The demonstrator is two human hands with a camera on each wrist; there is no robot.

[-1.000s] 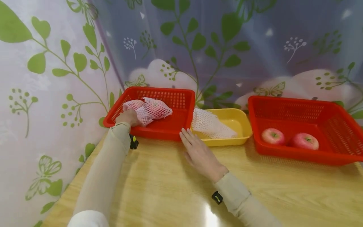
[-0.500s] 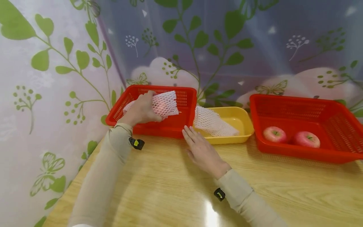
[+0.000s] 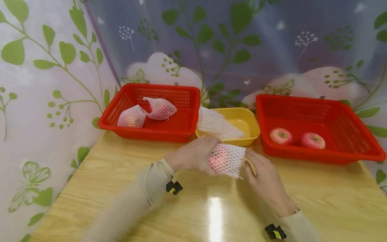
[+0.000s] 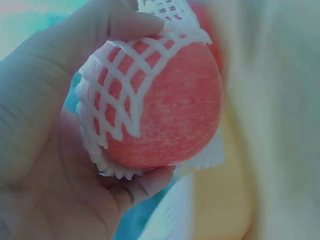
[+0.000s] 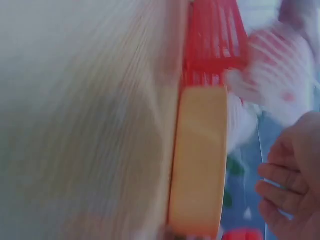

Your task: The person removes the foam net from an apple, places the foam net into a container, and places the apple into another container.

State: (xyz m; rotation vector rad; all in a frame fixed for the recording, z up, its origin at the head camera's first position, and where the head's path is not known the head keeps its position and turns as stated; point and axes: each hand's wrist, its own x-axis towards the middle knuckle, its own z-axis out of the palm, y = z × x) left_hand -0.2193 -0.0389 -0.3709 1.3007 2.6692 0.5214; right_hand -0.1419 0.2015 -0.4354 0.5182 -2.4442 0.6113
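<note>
An apple (image 4: 182, 105) in a white foam net (image 3: 232, 160) is up over the front of the table. My left hand (image 3: 193, 154) grips it, thumb and fingers curled round its sides. In the left wrist view, the net covers only part of the red skin. My right hand (image 3: 269, 179) is just right of the net's loose end, fingers loosely bent and holding nothing. Two more netted apples, one to the left (image 3: 132, 117) and one to the right (image 3: 161, 109), lie in the left red basket (image 3: 181, 129).
Between the baskets stands a yellow tray (image 3: 252, 129) with white foam nets (image 3: 219, 124) in it. The right red basket (image 3: 302, 154) bears two bare apples, one on the left (image 3: 281, 135) and one on the right (image 3: 313, 140). A patterned cloth (image 3: 223, 74) hangs behind.
My left hand has lifted a netted apple out of the left basket and brought it right, towards me. My right hand has left that basket's corner and moved right.
</note>
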